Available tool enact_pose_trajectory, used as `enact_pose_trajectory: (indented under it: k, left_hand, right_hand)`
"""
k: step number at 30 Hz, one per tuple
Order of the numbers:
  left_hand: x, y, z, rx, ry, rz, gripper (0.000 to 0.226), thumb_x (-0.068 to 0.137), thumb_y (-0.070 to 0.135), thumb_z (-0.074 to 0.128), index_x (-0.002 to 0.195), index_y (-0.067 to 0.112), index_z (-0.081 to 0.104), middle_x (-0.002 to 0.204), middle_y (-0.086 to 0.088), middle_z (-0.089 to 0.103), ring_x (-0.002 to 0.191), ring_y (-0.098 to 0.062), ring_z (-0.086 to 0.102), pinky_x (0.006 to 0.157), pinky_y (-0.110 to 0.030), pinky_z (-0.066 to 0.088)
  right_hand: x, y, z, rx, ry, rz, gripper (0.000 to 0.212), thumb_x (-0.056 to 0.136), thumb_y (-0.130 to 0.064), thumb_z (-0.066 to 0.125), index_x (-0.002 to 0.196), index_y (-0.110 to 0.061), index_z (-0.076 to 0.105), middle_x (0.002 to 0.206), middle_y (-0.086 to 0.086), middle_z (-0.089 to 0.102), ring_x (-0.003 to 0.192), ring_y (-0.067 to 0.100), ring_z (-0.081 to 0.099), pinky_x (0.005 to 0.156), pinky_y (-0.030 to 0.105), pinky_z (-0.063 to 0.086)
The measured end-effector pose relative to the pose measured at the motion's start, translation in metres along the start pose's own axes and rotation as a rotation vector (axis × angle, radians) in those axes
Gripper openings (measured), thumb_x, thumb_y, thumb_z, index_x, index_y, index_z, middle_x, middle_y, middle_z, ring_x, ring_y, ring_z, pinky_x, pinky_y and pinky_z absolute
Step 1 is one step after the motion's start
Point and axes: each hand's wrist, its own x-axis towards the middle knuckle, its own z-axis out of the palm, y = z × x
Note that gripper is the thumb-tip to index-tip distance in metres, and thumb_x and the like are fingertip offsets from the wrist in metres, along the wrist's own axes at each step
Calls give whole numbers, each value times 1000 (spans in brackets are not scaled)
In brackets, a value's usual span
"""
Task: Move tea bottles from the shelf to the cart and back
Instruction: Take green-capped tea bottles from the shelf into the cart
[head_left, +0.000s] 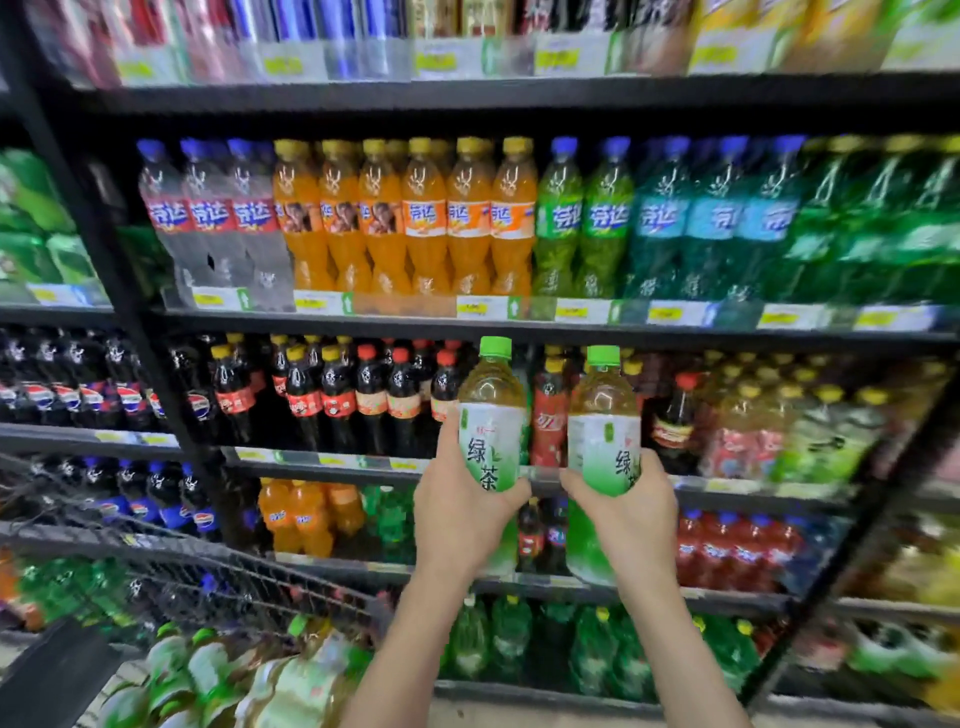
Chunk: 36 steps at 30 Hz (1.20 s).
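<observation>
**Green tea bottles, one in each hand, in front of the drinks shelf**

Green tea bottles number two here. My left hand (460, 514) curls round the lower half of one tea bottle (491, 431), and my right hand (631, 514) curls round the lower half of the other tea bottle (605, 431). Both stand upright side by side, close but not touching. They have light green caps and white-and-green labels, and I hold them in the air before the cola row, their caps just under a shelf edge.

I am facing black metal shop shelving (519, 325), several tiers high and packed with soft drinks. Yellow price tags run along the rails. On the tier above my hands the front row holds three clear Fanta bottles (205, 218) with blue caps, six orange Fanta bottles (405, 218), two green Fanta bottles (582, 218) and three teal Fanta bottles (719, 218). Farther right the green bottles blur past counting. Dark cola bottles (337, 400) with red and yellow caps fill the tier behind my hands.

At lower left is a wire cart (234, 582). More green-capped bottles (208, 670) lie in it on their sides, too blurred to count.
</observation>
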Motion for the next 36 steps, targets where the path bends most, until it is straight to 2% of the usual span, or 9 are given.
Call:
enact_pose_trajectory:
  k: [4,14,18,21,24,29,33,35,36]
  left_hand:
    - [-9,54,32,-44,-29,86,88,68,38,86,142,32,39,107,15,65,97,-11,65,83,-37,55]
    - [-31,182,111,-160,-82,260,82,64,39,85,136,32,45,108,14,65,99,-14,64,84,-36,53]
    - [-41,233,141,-219,-124,316,71,68,33,86,127,34,47,87,26,55,80,2,58,74,-23,43]
    - [-46,266,163,-255,-150,381,76,67,33,86,133,28,48,96,19,59,93,-11,61,81,-30,46]
    - [-50,297,189,-281,-186,432,82,66,37,86,137,28,46,108,9,65,102,-18,63,90,-39,51]
    - [-52,345,244,-354,-237,482,81,63,42,85,134,28,49,106,10,67,97,-16,65,87,-44,54]
    - [-51,382,294,-383,-277,506,88,67,38,87,142,27,43,112,11,63,99,-14,63,90,-39,53]
    - [-50,401,321,-416,-290,527,90,68,36,87,145,25,41,115,12,61,103,-12,60,93,-39,51]
    - [-49,411,335,-425,-296,525,89,69,35,87,144,25,41,113,13,59,104,-13,59,93,-40,51]
  right_hand:
    - [16,-6,-60,11,69,-45,44,70,-24,89,98,-24,55,86,-9,64,76,2,60,60,20,42]
    - [46,-18,-203,-10,245,-139,45,67,-23,91,99,-20,59,87,-6,66,80,14,65,66,30,48]
    - [53,-21,-260,-32,321,-153,43,69,-21,90,98,-19,58,87,-4,67,78,11,65,62,25,47]
    - [60,-27,-298,-59,378,-175,43,69,-22,89,97,-20,56,83,-10,62,75,5,62,55,12,40]
    - [68,-33,-334,-92,441,-189,46,70,-25,89,100,-21,54,85,-12,60,75,1,58,55,13,39]
    - [94,-33,-394,-130,552,-200,46,68,-27,90,100,-18,58,90,-4,66,83,15,65,66,29,49]
    - [125,-22,-443,-171,611,-199,50,68,-33,88,106,-18,58,96,-1,66,91,20,64,77,39,54]
    - [141,-15,-469,-192,632,-201,53,70,-33,88,111,-16,58,100,0,66,95,20,63,75,33,53]
    - [150,-11,-482,-189,638,-201,53,71,-32,88,112,-16,58,100,-2,65,94,16,63,71,23,52]
